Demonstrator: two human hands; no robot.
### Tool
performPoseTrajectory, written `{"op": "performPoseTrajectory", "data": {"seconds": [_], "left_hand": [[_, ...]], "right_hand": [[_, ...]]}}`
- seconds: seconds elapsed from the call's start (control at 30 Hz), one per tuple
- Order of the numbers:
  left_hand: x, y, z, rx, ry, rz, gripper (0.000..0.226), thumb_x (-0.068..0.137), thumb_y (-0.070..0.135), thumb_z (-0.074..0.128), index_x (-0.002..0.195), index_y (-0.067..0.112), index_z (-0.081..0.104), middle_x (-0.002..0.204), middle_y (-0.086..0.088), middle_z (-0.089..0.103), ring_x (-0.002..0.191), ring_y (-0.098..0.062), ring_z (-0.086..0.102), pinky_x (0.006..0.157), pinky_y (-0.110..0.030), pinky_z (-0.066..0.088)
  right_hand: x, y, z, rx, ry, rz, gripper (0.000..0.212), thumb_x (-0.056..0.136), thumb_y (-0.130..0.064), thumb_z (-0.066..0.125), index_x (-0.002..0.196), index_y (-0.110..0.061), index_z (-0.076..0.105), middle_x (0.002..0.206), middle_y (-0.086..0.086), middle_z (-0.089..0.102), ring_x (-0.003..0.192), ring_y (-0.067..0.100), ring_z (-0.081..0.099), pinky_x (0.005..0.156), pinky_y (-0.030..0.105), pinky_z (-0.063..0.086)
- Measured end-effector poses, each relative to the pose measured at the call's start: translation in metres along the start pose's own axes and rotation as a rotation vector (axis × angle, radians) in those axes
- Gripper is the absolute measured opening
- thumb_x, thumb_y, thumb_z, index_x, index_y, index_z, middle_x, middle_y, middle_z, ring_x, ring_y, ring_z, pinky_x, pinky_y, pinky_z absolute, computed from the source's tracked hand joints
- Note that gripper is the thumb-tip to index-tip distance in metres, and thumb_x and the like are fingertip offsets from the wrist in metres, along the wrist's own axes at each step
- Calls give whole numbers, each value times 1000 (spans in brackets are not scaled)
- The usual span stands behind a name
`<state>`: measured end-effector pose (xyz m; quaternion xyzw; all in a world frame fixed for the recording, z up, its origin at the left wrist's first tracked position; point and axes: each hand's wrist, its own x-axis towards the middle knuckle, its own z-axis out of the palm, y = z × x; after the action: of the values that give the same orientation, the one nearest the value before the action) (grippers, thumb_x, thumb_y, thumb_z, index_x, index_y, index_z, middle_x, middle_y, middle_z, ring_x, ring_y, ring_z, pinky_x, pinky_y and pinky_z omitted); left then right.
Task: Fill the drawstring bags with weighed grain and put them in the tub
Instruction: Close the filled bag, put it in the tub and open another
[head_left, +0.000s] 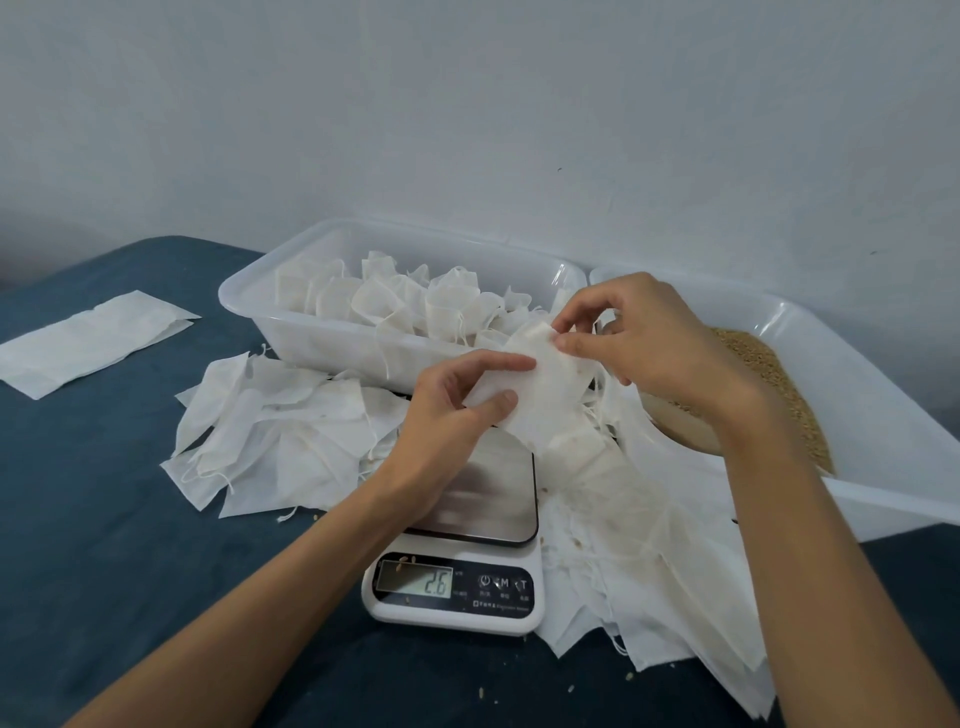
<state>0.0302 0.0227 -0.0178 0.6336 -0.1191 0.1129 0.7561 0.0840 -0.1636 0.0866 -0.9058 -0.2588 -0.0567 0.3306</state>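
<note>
A flat white drawstring bag (540, 387) is held up over the kitchen scale (467, 525), whose display reads 2.6. My left hand (457, 410) pinches the bag's near edge between thumb and fingers. My right hand (639, 332) pinches its upper edge with thumb and forefinger. Behind them, a clear tub (249, 291) holds several filled, tied bags. At the right, a second clear tub (857, 395) contains brown grain (753, 353), partly hidden by my right forearm.
Loose empty bags lie in a pile (275, 431) left of the scale and another pile (649, 561) right of it. A folded white sheet (88, 338) lies far left on the blue cloth (104, 545). Stray grains dot the cloth near the scale. A wall stands close behind.
</note>
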Motion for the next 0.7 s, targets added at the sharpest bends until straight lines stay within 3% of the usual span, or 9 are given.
{"op": "performPoseTrajectory", "data": {"seconds": [0.13,0.23,0.33,0.43,0.63,0.7], "left_hand": [[-1,-1,0,54,-36,11,39,95,-12,60,113,17,80,119,4,78,123,-13,67,111,-38,49],[-2,-3,1,44,-64,-7,38,93,-8,61,114,17,80,121,3,77,125,-15,66,114,-44,46],[-3,-1,3,19,-90,-22,40,88,-3,60,111,22,81,120,2,78,120,-16,69,109,-38,50],[-3,0,3,12,-111,-22,47,91,-12,59,112,25,80,120,3,78,117,-15,71,102,-31,55],[-4,1,4,64,-103,-41,45,92,-17,55,105,17,81,113,2,79,109,-21,72,93,-29,55],[-4,0,4,78,-97,-50,44,92,-17,56,103,16,82,112,0,80,111,-25,71,95,-35,55]], "right_hand": [[-1,0,2,2,-67,34,13,86,-17,76,82,-28,71,82,-11,68,40,4,54,46,17,44],[-1,0,5,-7,-115,36,14,85,-20,79,80,-28,69,84,-16,69,41,11,57,47,18,47],[0,1,5,-2,-122,29,13,85,-23,80,78,-27,70,79,-19,68,42,9,56,46,17,47],[0,1,6,11,-137,21,13,89,-25,77,77,-28,74,80,-18,68,45,7,55,46,18,47],[0,-1,7,37,-186,-1,12,86,-33,79,75,-29,76,83,-13,71,49,-2,52,46,9,38],[1,-2,8,53,-161,-4,12,85,-30,80,75,-27,74,83,-9,70,52,-4,54,45,6,37]]}}
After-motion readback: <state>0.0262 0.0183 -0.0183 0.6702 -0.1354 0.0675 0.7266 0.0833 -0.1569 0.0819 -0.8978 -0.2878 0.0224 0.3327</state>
